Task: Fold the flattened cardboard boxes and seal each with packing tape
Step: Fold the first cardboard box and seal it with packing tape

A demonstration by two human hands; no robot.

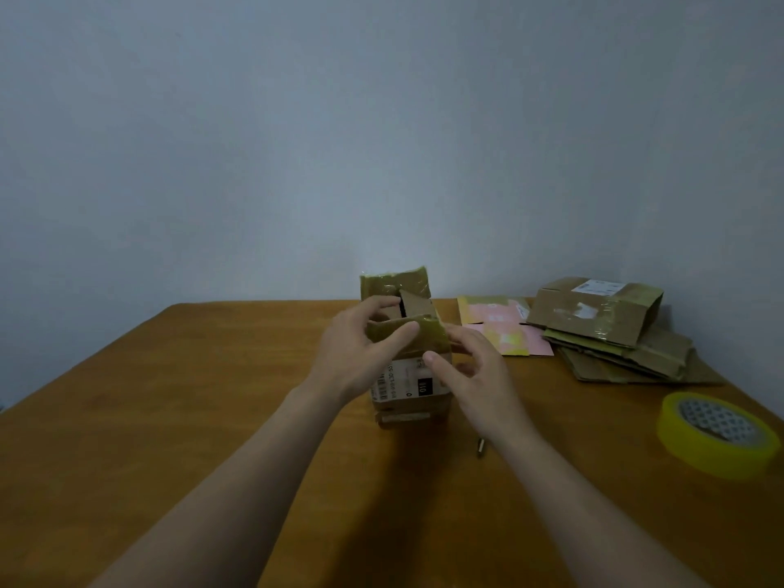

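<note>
A small cardboard box [409, 392] with a white shipping label stands upright on the wooden table [191, 418], its top flaps up and covered in old tape. My left hand [352, 354] grips the near top flap, thumb on its front and fingers curled over into the opening. My right hand [475, 375] holds the box's right side, thumb on the front below the flap. The far flap [392, 284] stands upright. A yellow roll of packing tape [717, 435] lies flat at the right edge.
A stack of flattened brown cardboard boxes [615, 333] lies at the back right, with a pink and yellow flattened carton [500, 328] beside it. A small dark object [480, 447] lies on the table under my right wrist. A plain wall stands behind the table.
</note>
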